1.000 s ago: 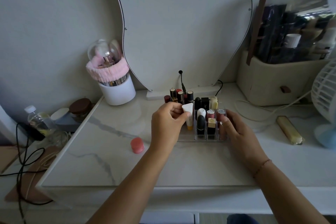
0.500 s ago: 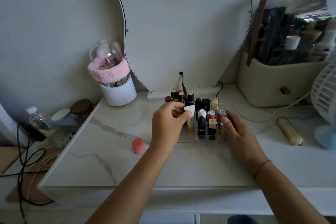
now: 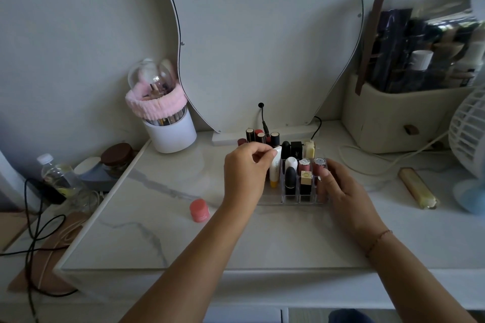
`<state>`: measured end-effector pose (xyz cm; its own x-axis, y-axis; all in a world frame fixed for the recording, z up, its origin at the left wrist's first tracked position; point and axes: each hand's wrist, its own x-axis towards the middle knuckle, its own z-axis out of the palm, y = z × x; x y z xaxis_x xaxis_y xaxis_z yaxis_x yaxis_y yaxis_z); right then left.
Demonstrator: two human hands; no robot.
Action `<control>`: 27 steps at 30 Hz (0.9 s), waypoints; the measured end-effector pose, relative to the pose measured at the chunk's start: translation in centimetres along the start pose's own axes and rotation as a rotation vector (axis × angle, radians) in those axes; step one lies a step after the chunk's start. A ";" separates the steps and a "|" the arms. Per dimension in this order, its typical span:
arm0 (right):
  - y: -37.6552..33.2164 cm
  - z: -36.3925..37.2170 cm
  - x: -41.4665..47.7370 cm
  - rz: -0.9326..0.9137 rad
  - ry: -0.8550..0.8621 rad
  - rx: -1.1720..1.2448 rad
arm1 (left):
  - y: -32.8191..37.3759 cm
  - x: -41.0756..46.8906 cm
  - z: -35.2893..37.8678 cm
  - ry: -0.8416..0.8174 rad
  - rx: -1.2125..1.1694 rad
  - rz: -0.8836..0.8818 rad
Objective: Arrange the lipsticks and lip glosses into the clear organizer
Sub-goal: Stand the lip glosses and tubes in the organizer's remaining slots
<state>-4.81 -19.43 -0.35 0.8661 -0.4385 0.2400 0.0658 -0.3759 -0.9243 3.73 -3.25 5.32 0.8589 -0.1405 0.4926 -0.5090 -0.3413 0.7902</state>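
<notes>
The clear organizer [image 3: 291, 200] stands mid-table and holds several upright lipsticks. My left hand [image 3: 245, 173] pinches the top of a white lip gloss tube with a yellow cap [image 3: 275, 170], which stands cap-down in a front-left slot. My right hand [image 3: 341, 191] rests against the organizer's right side, fingers around its wall. Dark lipsticks [image 3: 290, 183] fill the middle slots, and a group of dark-capped lipsticks [image 3: 259, 136] stands at the back left. A small pink jar [image 3: 199, 210] sits on the table to the left.
A curved mirror [image 3: 262, 34] stands behind the organizer, its cable [image 3: 262, 118] beside it. A white brush holder with a pink band [image 3: 168, 123] is at back left, a beige cosmetics case [image 3: 388, 118] and white fan [image 3: 469, 134] at right, and a yellow tube [image 3: 417, 187] lies nearby.
The left hand with the white tube has barely shifted; the tube sits slightly lower in its slot. The right hand stays on the organizer.
</notes>
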 end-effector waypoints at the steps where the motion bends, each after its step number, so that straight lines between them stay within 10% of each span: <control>1: 0.0 0.0 0.0 0.001 -0.001 0.002 | 0.1 0.0 0.1 0.001 -0.001 -0.002; 27: 0.1 0.0 0.1 -0.015 -0.005 -0.009 | -1.0 1.5 -1.9 0.075 0.087 -0.019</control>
<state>-4.73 -19.49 -0.42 0.8675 -0.4285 0.2525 0.0746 -0.3899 -0.9179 5.39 -1.40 5.97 0.8601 -0.0648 0.5060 -0.4828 -0.4235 0.7665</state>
